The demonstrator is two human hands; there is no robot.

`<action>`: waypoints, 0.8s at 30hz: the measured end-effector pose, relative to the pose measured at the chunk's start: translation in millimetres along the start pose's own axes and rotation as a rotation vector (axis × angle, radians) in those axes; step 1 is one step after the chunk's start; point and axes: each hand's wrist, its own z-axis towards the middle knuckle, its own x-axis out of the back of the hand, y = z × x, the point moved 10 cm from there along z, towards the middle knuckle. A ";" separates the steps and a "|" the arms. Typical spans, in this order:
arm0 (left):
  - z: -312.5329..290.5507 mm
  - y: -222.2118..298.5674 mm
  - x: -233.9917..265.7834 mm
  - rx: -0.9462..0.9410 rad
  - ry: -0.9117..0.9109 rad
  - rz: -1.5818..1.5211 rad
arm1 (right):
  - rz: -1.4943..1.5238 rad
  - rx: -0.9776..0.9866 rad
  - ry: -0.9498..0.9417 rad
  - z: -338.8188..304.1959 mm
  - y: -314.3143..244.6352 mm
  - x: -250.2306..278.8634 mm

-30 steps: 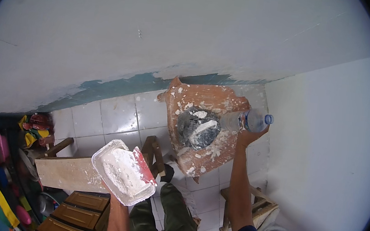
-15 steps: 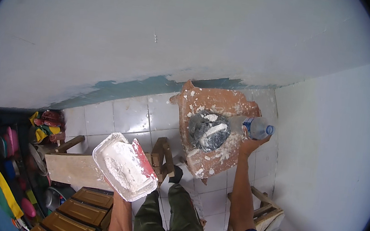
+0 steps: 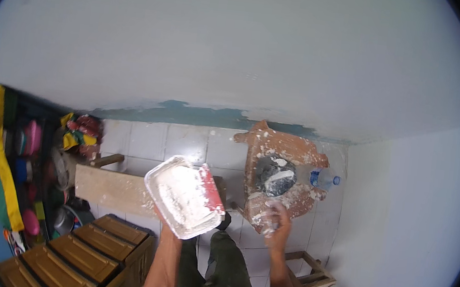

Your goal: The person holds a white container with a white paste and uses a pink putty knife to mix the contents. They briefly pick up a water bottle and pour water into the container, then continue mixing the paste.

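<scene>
Tub (image 3: 213,191): gripped from below in the left hand (image 3: 163,222), long axis eleven-to-five o'clock.
Right hand (image 3: 278,221): blurred, grip impossible to tell; tub at nine o'clock, bottle (image 3: 325,179) past one.

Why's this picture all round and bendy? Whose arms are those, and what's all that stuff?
No robot here: a person is working with two bare hands. The camera sits on the person's head, the left of two, looking down; its fisheye lens bends straight edges.

The left hand holds a white, roughly rectangular tub with pale, paste-like stuff inside and a red, white-smeared piece at its right side. The right hand is blurred; I can't tell whether it holds anything. It's near a brown, white-spattered surface. On that sits a dark, round, bowl-like thing with white bits, and right of it is a clear plastic bottle with a blue top.
</scene>
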 end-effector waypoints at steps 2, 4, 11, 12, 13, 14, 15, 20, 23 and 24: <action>-15.1 12.5 -23.6 -0.027 -0.012 -0.052 | 0.030 0.051 -0.192 13.5 -126.4 -55.8; -38.2 34.3 -51.0 -0.054 -0.061 -0.082 | -0.123 0.124 -0.314 20.6 -211.6 -99.0; -128.1 129.5 -92.4 -0.268 -0.162 -0.075 | -0.389 0.336 -0.492 -47.7 -348.5 -169.4; -139.9 145.5 -98.0 -0.300 -0.153 -0.062 | -0.407 0.320 -0.524 -57.1 -362.9 -176.1; -153.0 160.0 -105.1 -0.318 -0.166 -0.056 | -0.425 0.300 -0.556 -66.0 -379.9 -182.2; -167.7 174.5 -112.3 -0.336 -0.176 -0.048 | -0.443 0.278 -0.587 -75.9 -396.0 -188.6; -180.3 190.0 -121.2 -0.354 -0.189 -0.037 | -0.494 0.323 -0.588 -85.4 -415.3 -194.6; -222.7 240.5 -122.5 -0.344 -0.306 0.002 | -0.695 0.546 -0.646 -143.4 -481.0 -243.7; -242.1 262.9 -112.8 -0.312 -0.271 -0.061 | -0.701 0.670 -0.666 -170.9 -504.4 -262.1; -247.8 270.8 -110.5 -0.305 -0.260 -0.112 | -0.696 0.706 -0.672 -177.6 -511.8 -266.1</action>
